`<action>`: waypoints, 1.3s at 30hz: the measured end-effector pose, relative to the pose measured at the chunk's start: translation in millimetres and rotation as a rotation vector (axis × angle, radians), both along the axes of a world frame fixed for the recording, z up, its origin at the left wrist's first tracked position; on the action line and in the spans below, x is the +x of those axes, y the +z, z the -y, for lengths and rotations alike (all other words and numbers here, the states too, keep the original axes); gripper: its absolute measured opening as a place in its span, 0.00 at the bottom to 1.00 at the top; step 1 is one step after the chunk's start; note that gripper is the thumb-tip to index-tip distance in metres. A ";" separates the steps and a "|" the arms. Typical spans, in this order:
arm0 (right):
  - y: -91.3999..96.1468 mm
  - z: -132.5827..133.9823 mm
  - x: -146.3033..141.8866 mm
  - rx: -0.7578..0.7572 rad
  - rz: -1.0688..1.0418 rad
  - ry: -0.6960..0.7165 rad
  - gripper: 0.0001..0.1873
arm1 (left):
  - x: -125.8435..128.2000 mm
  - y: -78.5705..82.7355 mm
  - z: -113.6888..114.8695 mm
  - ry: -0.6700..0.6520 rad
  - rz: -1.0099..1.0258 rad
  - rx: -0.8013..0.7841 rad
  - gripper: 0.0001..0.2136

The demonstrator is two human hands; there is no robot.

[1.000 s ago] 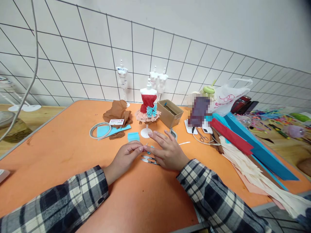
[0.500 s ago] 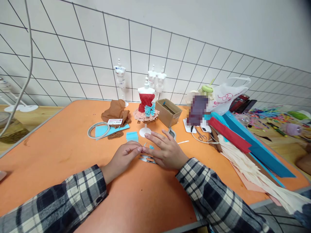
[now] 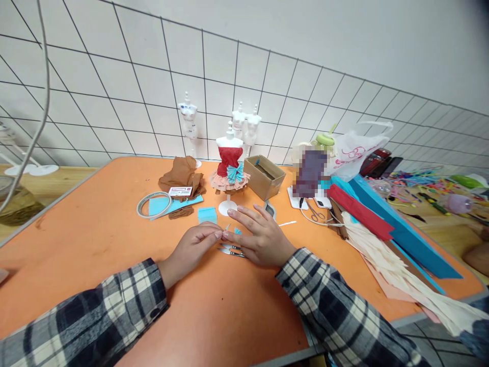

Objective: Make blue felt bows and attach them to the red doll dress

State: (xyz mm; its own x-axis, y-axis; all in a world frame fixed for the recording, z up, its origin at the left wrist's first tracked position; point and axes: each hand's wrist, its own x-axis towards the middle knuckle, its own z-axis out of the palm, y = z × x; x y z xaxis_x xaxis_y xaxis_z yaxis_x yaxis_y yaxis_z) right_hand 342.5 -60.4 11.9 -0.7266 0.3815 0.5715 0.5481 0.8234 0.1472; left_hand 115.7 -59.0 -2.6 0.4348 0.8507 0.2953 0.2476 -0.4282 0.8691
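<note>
My left hand (image 3: 194, 248) is closed in a pinch, a thin pale sliver showing at its fingertips; what it is I cannot make out. My right hand (image 3: 263, 237) has its fingers stretched and spread, one fingertip meeting the left fingertips, its thumb hidden. Beneath the hands lie thread snips (image 3: 231, 250), partly covered, and a small blue pleated paper piece (image 3: 238, 231). Just beyond stands a small mannequin (image 3: 229, 142) dressed in a red bodice (image 3: 228, 159), a pink ruffled skirt (image 3: 223, 182) and a blue bow (image 3: 235, 174). Folded blue paper (image 3: 207, 215) lies close by.
A tape roll (image 3: 141, 207), crumpled brown paper (image 3: 178, 173) and a small box (image 3: 181, 191) lie left. An open cardboard box (image 3: 269, 186) stands behind. Scissors (image 3: 318, 214), a cable and coloured paper (image 3: 359, 211) occupy the right. White mannequins (image 3: 188, 120) stand by the wall.
Both hands keep almost the same pose, fingertips together. The whole view has shifted very slightly; nothing on the table has visibly moved.
</note>
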 end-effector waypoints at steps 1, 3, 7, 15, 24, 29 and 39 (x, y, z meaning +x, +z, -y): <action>0.3 0.0 0.1 -0.002 0.001 0.001 0.21 | -0.2 -0.3 -0.1 -0.010 -0.003 0.003 0.14; 0.7 0.0 0.0 -0.009 0.000 0.007 0.20 | -0.7 -1.3 -0.5 -0.021 -0.008 0.019 0.14; 0.8 0.1 0.4 -0.019 -0.015 0.025 0.21 | -1.7 -2.6 -1.4 -0.016 -0.003 0.051 0.15; -4.8 2.1 -5.5 -0.148 -0.142 0.018 0.26 | -0.2 6.1 2.3 0.055 0.001 0.039 0.15; -11.1 4.5 -13.2 -0.328 -0.243 0.028 0.28 | 0.2 5.7 4.6 0.143 0.098 -0.031 0.14; -12.4 2.9 -12.7 -0.354 -0.248 0.040 0.29 | 1.0 5.4 5.3 0.178 0.149 -0.174 0.13; -11.4 0.1 -8.8 -0.311 -0.160 0.045 0.27 | -2.2 -9.6 -2.7 0.064 0.266 -0.352 0.14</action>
State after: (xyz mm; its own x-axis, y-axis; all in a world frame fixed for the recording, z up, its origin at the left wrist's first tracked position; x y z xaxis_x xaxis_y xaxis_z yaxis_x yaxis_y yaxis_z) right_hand 333.6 -60.5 0.6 -0.6572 0.5246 0.5412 0.5060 0.8392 -0.1991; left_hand 113.5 -56.3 -12.2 0.3255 0.9423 0.0778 0.0118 -0.0863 0.9962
